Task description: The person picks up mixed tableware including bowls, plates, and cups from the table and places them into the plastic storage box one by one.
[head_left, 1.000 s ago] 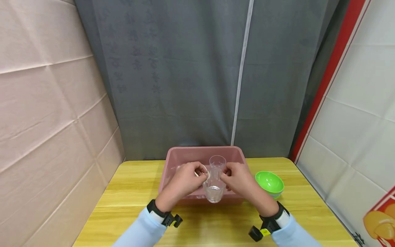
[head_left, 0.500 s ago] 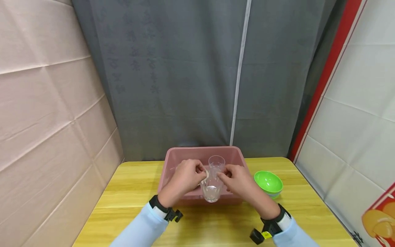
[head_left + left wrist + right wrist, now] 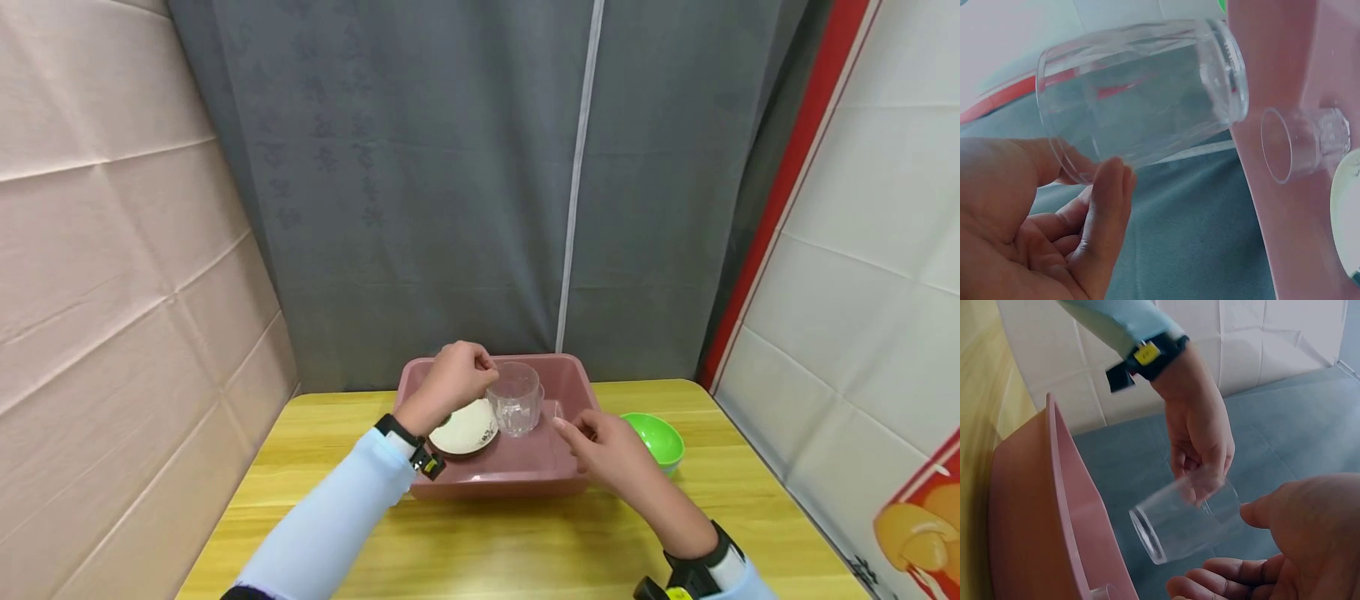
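Note:
With thumb and fingers my left hand [image 3: 461,373] pinches the rim of a clear glass [image 3: 514,403], held above the pink basin [image 3: 525,477]. In the left wrist view the glass [image 3: 1147,94] lies tilted, its thick base pointing away from the hand. My right hand [image 3: 609,446] hangs over the basin's right front side, fingers loosely bent and nothing in them. The right wrist view has its thumb close to the glass rim. Inside the basin are a second clear glass [image 3: 1304,147] and a white dish [image 3: 471,427] with a dark pattern, partly hidden by my left wrist.
A green bowl [image 3: 657,437] stands on the yellow wooden table [image 3: 300,475], right of the basin and partly behind my right hand. A grey curtain [image 3: 420,208] hangs directly behind the table.
Both hands were at the glass near the basin's front. My left hand has carried it up and away toward the back; my right hand has come off and moved right. The white dish now shows.

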